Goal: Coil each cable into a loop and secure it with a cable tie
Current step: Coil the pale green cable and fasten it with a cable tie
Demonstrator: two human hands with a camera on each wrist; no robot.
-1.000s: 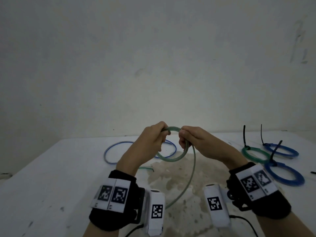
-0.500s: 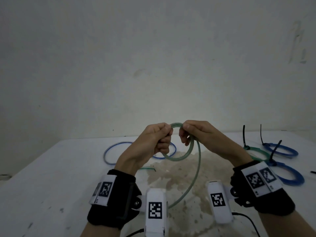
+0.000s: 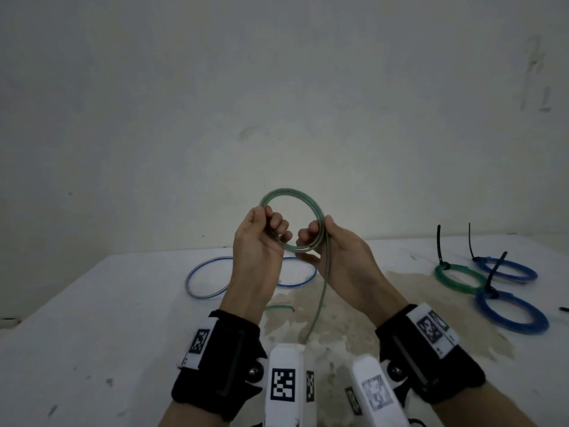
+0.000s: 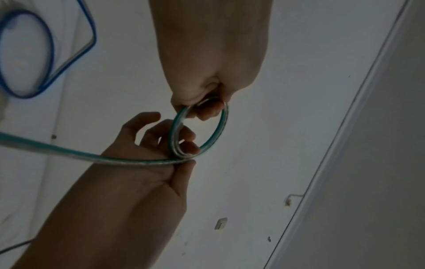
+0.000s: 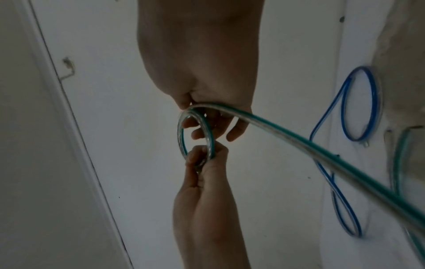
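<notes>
A green cable coil (image 3: 286, 193) of two or three turns stands upright in the air between my hands. My left hand (image 3: 271, 231) pinches its left side with thumb and curled fingers, plainly seen in the left wrist view at the coil (image 4: 221, 127). My right hand (image 3: 320, 240) holds the coil's right side, thumb on the outside and fingers through the ring (image 5: 208, 131). The cable's loose tail (image 3: 321, 297) hangs from the right hand down toward the table, and its end (image 3: 280, 308) lies there.
A loose blue cable (image 3: 200, 277) lies on the white table (image 3: 92, 318) behind my left hand. At the right lie a tied green coil (image 3: 455, 274) and two tied blue coils (image 3: 505, 269) (image 3: 512, 314), their black cable ties (image 3: 439, 245) sticking up. A stained patch (image 3: 338, 318) marks the table's middle.
Both hands have risen and turned palm-up toward me. The green coil has lifted with them and now stands upright above the fingers, with the tail hanging from the right hand.
</notes>
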